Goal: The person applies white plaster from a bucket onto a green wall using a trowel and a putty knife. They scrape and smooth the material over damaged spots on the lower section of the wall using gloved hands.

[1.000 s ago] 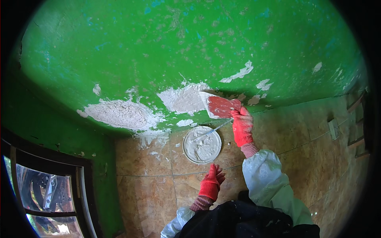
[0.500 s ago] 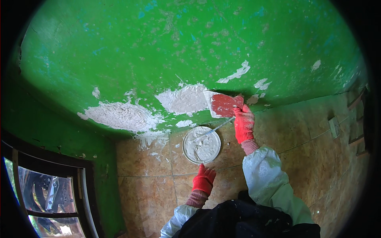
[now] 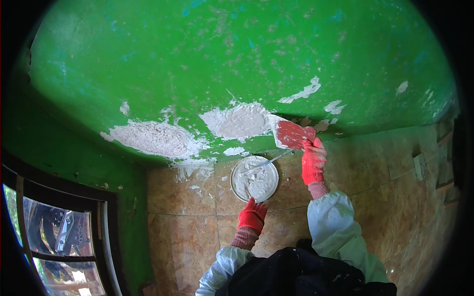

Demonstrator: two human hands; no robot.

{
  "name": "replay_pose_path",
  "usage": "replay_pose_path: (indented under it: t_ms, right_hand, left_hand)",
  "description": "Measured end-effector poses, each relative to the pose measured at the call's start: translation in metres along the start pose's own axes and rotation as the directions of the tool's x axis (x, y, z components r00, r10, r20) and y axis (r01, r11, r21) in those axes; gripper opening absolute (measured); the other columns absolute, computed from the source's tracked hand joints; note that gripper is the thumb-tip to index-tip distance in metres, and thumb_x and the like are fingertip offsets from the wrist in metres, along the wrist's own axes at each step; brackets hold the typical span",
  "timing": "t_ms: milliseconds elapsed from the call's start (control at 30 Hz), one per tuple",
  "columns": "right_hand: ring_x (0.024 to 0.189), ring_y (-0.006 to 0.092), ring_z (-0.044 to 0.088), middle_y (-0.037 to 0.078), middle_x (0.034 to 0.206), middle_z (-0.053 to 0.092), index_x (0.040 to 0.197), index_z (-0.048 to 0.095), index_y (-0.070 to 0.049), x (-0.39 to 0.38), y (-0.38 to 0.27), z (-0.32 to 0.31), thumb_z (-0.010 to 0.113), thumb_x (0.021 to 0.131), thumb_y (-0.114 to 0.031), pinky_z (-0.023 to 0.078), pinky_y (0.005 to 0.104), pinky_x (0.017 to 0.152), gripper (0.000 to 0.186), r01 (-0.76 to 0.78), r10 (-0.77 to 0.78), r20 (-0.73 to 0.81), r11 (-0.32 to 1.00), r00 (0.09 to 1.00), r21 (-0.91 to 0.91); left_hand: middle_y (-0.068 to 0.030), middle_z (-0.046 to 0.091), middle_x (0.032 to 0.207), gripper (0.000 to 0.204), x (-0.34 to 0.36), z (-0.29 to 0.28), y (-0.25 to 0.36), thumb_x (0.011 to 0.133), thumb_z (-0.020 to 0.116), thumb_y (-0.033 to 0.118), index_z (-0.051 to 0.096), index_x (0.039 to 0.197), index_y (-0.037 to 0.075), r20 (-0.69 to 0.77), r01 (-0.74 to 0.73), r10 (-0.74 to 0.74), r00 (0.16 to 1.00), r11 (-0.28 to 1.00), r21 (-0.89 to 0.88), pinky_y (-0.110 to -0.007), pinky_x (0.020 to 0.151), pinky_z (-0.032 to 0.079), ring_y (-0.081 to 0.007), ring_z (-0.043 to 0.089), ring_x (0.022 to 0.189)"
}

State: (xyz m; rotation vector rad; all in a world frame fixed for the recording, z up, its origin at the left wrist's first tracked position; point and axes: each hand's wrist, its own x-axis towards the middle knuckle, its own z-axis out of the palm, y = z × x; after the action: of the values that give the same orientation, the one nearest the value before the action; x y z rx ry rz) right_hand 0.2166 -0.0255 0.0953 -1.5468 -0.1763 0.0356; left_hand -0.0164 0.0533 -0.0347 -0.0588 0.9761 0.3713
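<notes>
In red gloves, my right hand [image 3: 314,157] grips a red putty scraper [image 3: 291,134] by its near right end. White putty coats the scraper's left edge, which is at the right side of a wet putty patch [image 3: 242,121] on the green wall [image 3: 237,59]. Below the patch stands a round container [image 3: 232,189] of white putty [image 3: 257,183]; its depth is hard to tell. A thin, putty-smeared stick [image 3: 274,159] lies across its top. My left hand [image 3: 253,215] is at the container's near rim with its fingers stretched out, apparently touching it.
Another putty patch [image 3: 155,139] covers the lower wall at left, with smaller white spots around both. Putty crumbs dot the brown tiled floor [image 3: 182,237]. A dark-framed window [image 3: 59,232] is at lower left. A small flat block [image 3: 419,166] lies by the wall at right.
My left hand has moved up to the container's near rim. My right hand and the scraper stay near the patch's right edge, slightly lower. The whole view has shifted a little.
</notes>
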Motion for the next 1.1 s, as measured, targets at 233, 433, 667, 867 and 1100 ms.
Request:
replay_pose_path:
  t_ms: [233, 433, 667, 867, 1100]
  right_hand:
    - [0.079, 0.0101, 0.055, 0.003, 0.086, 0.063, 0.095, 0.064, -0.002, -0.010, -0.014, 0.045, 0.058, 0.081, 0.001, 0.044, 0.0254, 0.072, 0.015, 0.163, -0.144, 0.194, 0.983, 0.970, -0.086]
    - [0.076, 0.0105, 0.054, 0.002, 0.084, 0.063, 0.093, 0.064, -0.002, 0.019, 0.001, 0.030, 0.059, 0.081, -0.002, 0.043, 0.0253, 0.071, 0.013, 0.060, -0.068, 0.130, 0.996, 0.989, 0.067]
    - [0.081, 0.0116, 0.057, 0.003, 0.090, 0.065, 0.096, 0.063, -0.002, -0.011, 0.010, -0.038, 0.058, 0.083, -0.006, 0.045, 0.0255, 0.074, 0.014, -0.052, 0.054, -0.007, 0.988, 0.999, 0.146]
    - [0.086, 0.0157, 0.057, 0.005, 0.102, 0.061, 0.100, 0.063, -0.005, -0.060, 0.008, -0.047, 0.059, 0.080, -0.005, 0.046, 0.0281, 0.078, 0.020, -0.049, 0.054, 0.397, 0.999, 0.916, -0.024]
    - [0.098, 0.0252, 0.055, 0.004, 0.100, 0.062, 0.105, 0.064, -0.015, -0.082, 0.020, -0.041, 0.056, 0.068, -0.004, 0.043, 0.0410, 0.082, 0.040, 0.857, -0.360, 0.824, 0.444, 0.438, -0.261]
  left_hand:
    - [-0.0107, 0.059, 0.103, 0.028, 0.004, -0.017, -0.019, 0.089, 0.059, 0.020, 0.051, 0.108, 0.002, 0.203, -0.454, 0.424, 0.883, 0.658, 0.601, -0.036, 0.084, 0.050, -0.0254, 0.057, 0.096]
    - [-0.0092, 0.059, 0.097, 0.022, 0.000, 0.001, -0.019, 0.087, 0.061, 0.018, 0.054, 0.103, 0.004, -0.105, -0.203, 0.221, 0.970, 0.966, 0.157, -0.031, 0.076, 0.053, -0.0210, 0.058, 0.082]
    - [-0.0068, 0.060, 0.093, 0.018, -0.011, 0.014, -0.024, 0.088, 0.060, 0.018, 0.055, 0.102, 0.010, -0.126, -0.294, 0.346, 0.930, 0.903, 0.313, -0.027, 0.067, 0.052, -0.0177, 0.059, 0.077]
    - [-0.0066, 0.061, 0.088, 0.016, -0.007, 0.006, -0.019, 0.088, 0.060, 0.018, 0.054, 0.101, 0.011, -0.181, -0.283, 0.364, 0.913, 0.889, 0.361, -0.029, 0.065, 0.052, -0.0184, 0.059, 0.073]
    - [-0.0092, 0.061, 0.086, 0.016, -0.008, -0.009, 0.014, 0.088, 0.059, 0.017, 0.054, 0.100, 0.006, -0.136, -0.341, 0.422, 0.896, 0.853, 0.395, -0.032, 0.065, 0.053, -0.0216, 0.061, 0.073]
